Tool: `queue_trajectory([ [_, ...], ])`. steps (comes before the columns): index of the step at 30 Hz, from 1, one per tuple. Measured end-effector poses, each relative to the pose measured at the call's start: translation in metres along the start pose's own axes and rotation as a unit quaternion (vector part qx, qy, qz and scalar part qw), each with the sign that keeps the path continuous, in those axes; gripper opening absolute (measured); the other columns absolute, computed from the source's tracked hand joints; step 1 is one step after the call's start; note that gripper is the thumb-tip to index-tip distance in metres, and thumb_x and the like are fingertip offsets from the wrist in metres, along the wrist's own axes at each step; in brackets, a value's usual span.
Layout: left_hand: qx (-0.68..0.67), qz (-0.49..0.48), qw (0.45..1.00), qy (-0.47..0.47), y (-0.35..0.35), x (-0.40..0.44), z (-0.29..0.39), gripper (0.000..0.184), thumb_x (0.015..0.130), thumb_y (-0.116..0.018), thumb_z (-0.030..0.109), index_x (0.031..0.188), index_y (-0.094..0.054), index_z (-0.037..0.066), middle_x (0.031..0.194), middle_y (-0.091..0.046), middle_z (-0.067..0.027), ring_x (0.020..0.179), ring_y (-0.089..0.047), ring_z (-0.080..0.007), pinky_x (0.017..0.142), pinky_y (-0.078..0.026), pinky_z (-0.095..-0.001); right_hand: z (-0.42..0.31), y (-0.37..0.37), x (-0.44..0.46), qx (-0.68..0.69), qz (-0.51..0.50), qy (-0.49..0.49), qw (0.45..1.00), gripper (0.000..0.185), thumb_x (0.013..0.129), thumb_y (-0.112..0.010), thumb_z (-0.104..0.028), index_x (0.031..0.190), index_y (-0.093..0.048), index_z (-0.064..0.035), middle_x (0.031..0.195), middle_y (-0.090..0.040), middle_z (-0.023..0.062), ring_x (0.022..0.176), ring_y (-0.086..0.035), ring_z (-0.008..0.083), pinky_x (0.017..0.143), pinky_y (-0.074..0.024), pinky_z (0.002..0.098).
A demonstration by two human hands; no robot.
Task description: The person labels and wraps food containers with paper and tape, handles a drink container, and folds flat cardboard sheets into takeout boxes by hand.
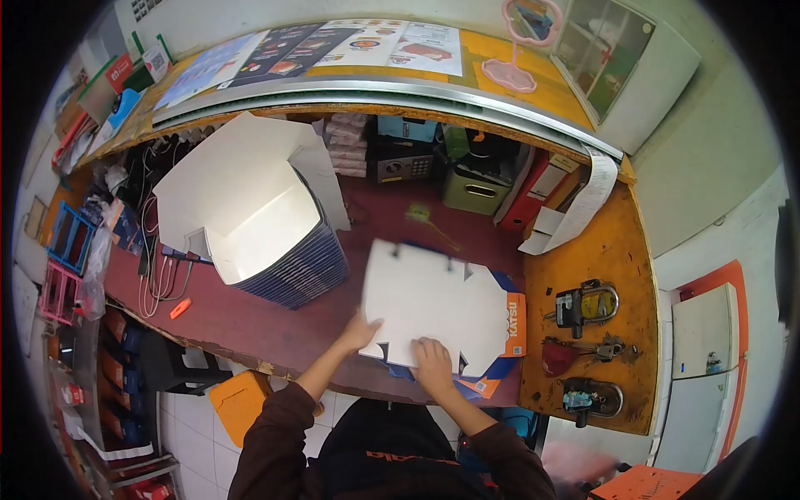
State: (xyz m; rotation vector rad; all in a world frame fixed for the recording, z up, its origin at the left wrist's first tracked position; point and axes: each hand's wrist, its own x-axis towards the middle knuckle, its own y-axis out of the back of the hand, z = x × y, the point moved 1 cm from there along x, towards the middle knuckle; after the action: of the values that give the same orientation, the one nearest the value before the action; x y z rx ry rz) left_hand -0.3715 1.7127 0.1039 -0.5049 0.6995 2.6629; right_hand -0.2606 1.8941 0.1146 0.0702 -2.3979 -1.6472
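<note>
A flat white cardboard sheet (pixel 437 304) with notched edges lies over other blue and orange printed cardboard (pixel 515 321) on the dark red desk. At its left front corner is my left hand (pixel 361 331), its fingers closed on the edge. My right hand (pixel 433 362) rests on the sheet's front edge with its fingers spread over the white surface. To the left stands a tall stack of nested open boxes (pixel 292 258), white inside and dark blue outside, with large white flaps raised.
An orange cutter (pixel 180 308) and white cables lie at the desk's left. Behind are a safe (pixel 404 167), a green bin (pixel 475 190) and red binders (pixel 533 192). Padlocks (pixel 587 307) sit on the right wooden ledge. An orange stool (pixel 237 404) stands below.
</note>
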Motion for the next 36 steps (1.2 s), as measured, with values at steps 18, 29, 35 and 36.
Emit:
queue_trajectory([
  [18, 0.361, -0.106, 0.919, -0.122, 0.007, 0.033, -0.003, 0.04, 0.076, -0.058, 0.049, 0.077, -0.066, 0.01, 0.09, -0.062, -0.0145, 0.094, -0.057, -0.0299, 0.072, -0.047, -0.0438, 0.044, -0.022, 0.092, -0.003, -0.302, -0.082, 0.95, 0.058, 0.075, -0.052, -0.061, 0.083, -0.063, -0.0049, 0.073, -0.062, 0.0178, 0.076, -0.06, 0.0287, 0.072, -0.0449, 0.0415],
  [29, 0.547, 0.189, 0.789, -0.207, -0.035, 0.058, -0.023, 0.013, 0.077, -0.047, 0.018, 0.086, -0.055, 0.013, 0.083, -0.053, -0.0049, 0.089, -0.047, -0.02, 0.079, -0.035, -0.0379, 0.052, -0.049, 0.087, -0.035, 0.009, -0.115, 0.993, 0.046, 0.079, -0.052, -0.019, 0.124, -0.044, -0.0133, 0.136, -0.029, 0.0151, 0.128, -0.025, 0.0308, 0.102, -0.0109, 0.0593],
  [35, 0.444, 0.017, 0.846, -0.295, -0.044, 0.019, 0.015, 0.048, 0.079, -0.053, 0.045, 0.109, -0.049, 0.007, 0.103, -0.051, -0.0111, 0.084, -0.057, -0.0292, 0.075, -0.044, -0.0401, 0.047, -0.044, 0.059, 0.071, 0.141, -0.168, 0.973, 0.055, 0.079, -0.055, -0.02, 0.128, -0.035, -0.0058, 0.134, -0.029, 0.0213, 0.123, -0.029, 0.0369, 0.101, -0.0179, 0.0549],
  [36, 0.402, -0.022, 0.872, -0.278, -0.048, 0.016, 0.014, 0.058, 0.076, -0.053, 0.056, 0.105, -0.055, 0.006, 0.096, -0.059, -0.0145, 0.074, -0.061, -0.0314, 0.067, -0.048, -0.0421, 0.043, -0.042, 0.053, 0.152, 0.152, -0.175, 0.961, 0.058, 0.08, -0.056, -0.023, 0.128, -0.033, -0.0029, 0.133, -0.031, 0.0232, 0.122, -0.031, 0.0383, 0.101, -0.02, 0.0527],
])
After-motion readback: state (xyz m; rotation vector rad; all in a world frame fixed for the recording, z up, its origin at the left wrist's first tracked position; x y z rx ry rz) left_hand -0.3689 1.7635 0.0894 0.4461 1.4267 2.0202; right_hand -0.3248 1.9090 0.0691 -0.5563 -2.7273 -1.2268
